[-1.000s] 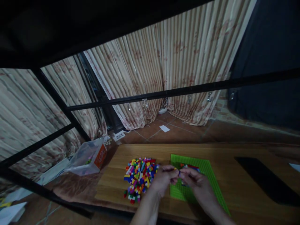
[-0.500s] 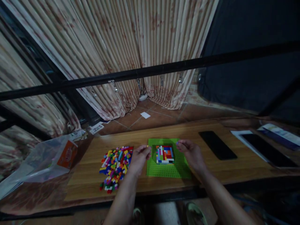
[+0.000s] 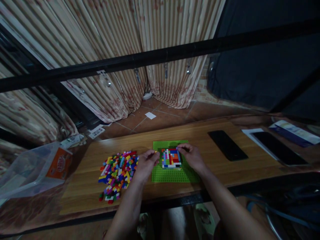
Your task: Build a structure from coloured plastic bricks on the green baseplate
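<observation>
A green studded baseplate [image 3: 165,175] lies on the wooden board, bearing a low block of many-coloured toy bricks [image 3: 171,158]. My right hand [image 3: 191,156] pinches a small purple brick [image 3: 177,148] at the block's far right corner; whether it touches the bricks below, I cannot tell. Just left of the block, over the plate's left edge, my left hand [image 3: 147,162] is closed in a pinch on a small yellow brick [image 3: 156,152]. A loose pile of mixed bricks [image 3: 120,173] spreads to the left of that hand.
A black phone [image 3: 227,145] lies right of the baseplate on the wooden board [image 3: 85,180]. Farther right are a dark tablet-like slab [image 3: 277,148] and papers. A clear plastic tub [image 3: 30,170] with an orange label stands at far left. A black bar [image 3: 155,55] crosses beyond the board.
My right hand has moved left, from beside the brick block to its far right corner, carrying the purple brick. My left hand stays by the block's left side. The camera view has shifted slightly.
</observation>
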Motion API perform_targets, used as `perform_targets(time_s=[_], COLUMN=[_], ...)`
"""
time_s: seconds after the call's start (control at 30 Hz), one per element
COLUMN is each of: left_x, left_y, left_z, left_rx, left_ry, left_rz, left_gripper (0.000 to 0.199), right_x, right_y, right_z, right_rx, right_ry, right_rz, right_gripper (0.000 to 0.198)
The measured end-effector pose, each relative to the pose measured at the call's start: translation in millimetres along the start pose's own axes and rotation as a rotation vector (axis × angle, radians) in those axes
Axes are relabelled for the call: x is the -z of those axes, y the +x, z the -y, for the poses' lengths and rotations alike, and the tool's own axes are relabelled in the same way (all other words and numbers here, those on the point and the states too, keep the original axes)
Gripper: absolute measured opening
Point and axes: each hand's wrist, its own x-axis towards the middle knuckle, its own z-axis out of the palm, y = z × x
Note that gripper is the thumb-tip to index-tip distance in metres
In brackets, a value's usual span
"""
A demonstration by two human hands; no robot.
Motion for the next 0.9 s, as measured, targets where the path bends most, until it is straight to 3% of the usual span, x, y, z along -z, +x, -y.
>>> perform_targets(time_s=[0.4,0.9], left_x=[-3.4,-3.6], left_y=[2.7,10.2], left_z=[6.7,22.8], left_rx=[0.003,0.007], left_ry=[0.051,0.096], left_rz=[0.039,0.075], left_gripper=[0.026,0.027], right_x=[1.1,-0.5], right_y=[2.7,0.4], right_z=[-6.6,4.9], right_rx=[0.020,0.092], right_ry=[-0.040,-0.171], right_rz=[0.046,0.052], right_gripper=[0.022,0.018])
